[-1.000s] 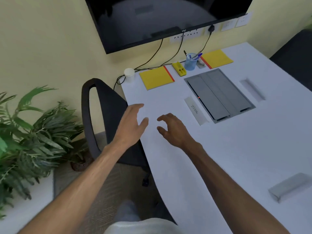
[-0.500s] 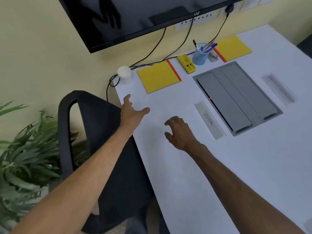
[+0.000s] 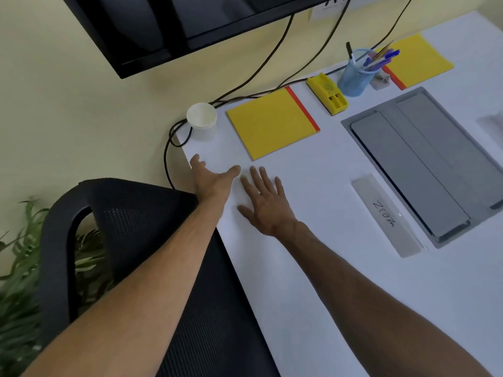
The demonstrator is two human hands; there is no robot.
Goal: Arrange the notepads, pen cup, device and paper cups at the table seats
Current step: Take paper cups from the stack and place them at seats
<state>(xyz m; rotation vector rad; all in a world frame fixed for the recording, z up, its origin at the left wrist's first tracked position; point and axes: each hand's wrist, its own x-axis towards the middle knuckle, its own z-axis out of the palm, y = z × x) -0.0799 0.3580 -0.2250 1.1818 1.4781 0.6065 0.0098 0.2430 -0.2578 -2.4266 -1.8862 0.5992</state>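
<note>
At the near left corner of the white table (image 3: pixel 326 295), the left hand (image 3: pixel 212 180) is open over the table's edge, with straight fingers and the thumb spread out. The right hand (image 3: pixel 265 202) is just beside it, also open, palm down and fingers spread over the table top. I cannot tell if it touches the surface. Neither hand holds anything.

Just beyond the hands lies a flat yellow notepad with a red strip (image 3: pixel 272 123), with nothing between them and it. Left of this notepad, at the table corner, stands one stack of white paper cups (image 3: pixel 202 121), mouth down; how many cups it has I cannot count. Black cables (image 3: pixel 261 74) run behind the notepad and loop beside the cups.

The red strip is on the notepad's right edge. Right of the notepad lies one yellow plastic device (image 3: pixel 328 93), its long axis about parallel to that strip. Further right stands one upright blue mesh pen cup (image 3: pixel 353 76) with several pens, then a second yellow notepad (image 3: pixel 419 59), so there are two notepads.

A grey hatch panel (image 3: pixel 424 164) and a clear name plate (image 3: pixel 386 216) lie to the near right of the first notepad. A black mesh chair (image 3: pixel 136 227) stands under the left arm.
</note>
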